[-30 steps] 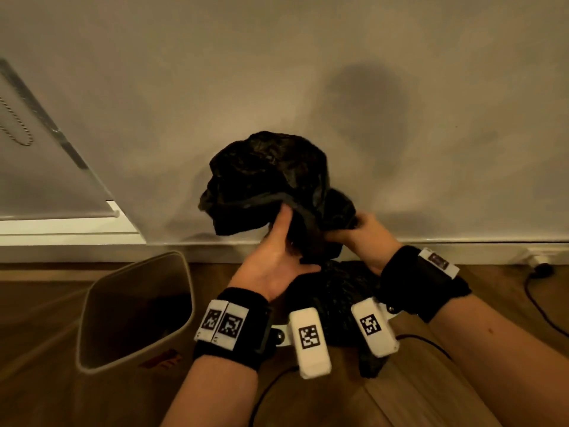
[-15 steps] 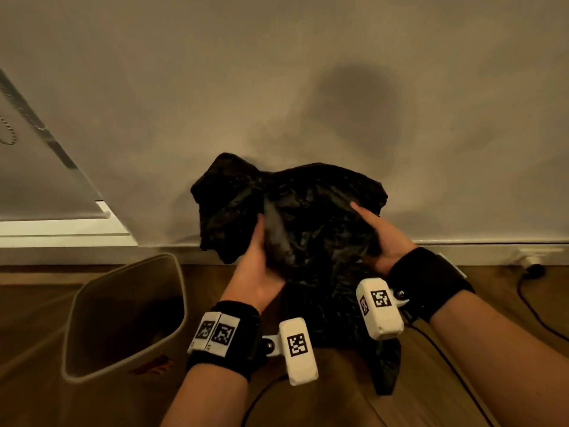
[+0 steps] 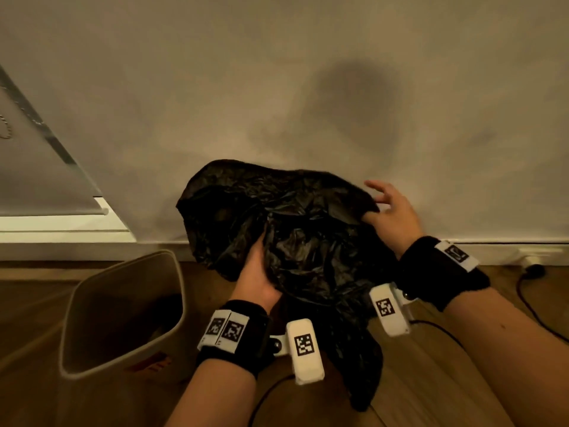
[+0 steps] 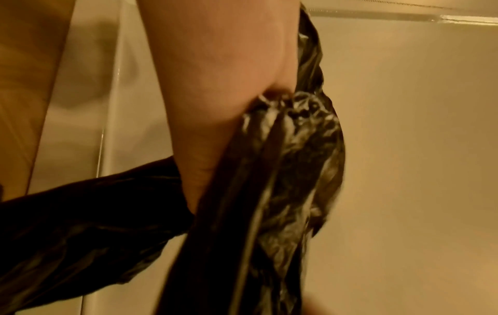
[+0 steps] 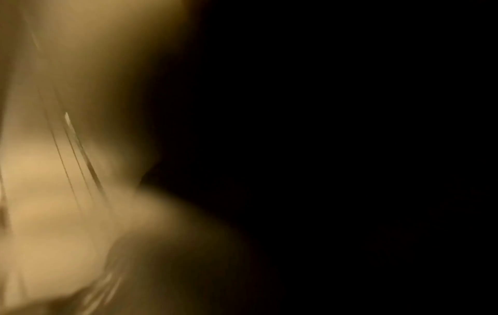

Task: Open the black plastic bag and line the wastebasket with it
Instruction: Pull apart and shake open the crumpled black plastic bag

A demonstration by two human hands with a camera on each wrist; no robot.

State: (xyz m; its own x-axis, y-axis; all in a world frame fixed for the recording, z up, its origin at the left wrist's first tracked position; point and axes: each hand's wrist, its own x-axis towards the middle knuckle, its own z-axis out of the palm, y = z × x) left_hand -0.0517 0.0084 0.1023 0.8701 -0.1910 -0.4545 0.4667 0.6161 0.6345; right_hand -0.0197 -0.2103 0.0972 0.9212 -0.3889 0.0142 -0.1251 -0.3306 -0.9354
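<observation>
Hands: our left hand (image 3: pixel 257 274) grips a fold of the bag, fingers buried in it; our right hand (image 3: pixel 389 211) pinches the bag's right edge with the thumb, other fingers spread
Wall (image 3: pixel 277 87): behind the bag
Bag (image 3: pixel 286 235): crumpled, held up between our hands
Bin (image 3: pixel 123 312): on the floor at left, unlined
Risk: we judge the thin film may slip our light right pinch and collapse shut

Bare forearms, black wristbands (image 3: pixel 234 334), white camera modules (image 3: pixel 304 349) with black-and-white square markers
</observation>
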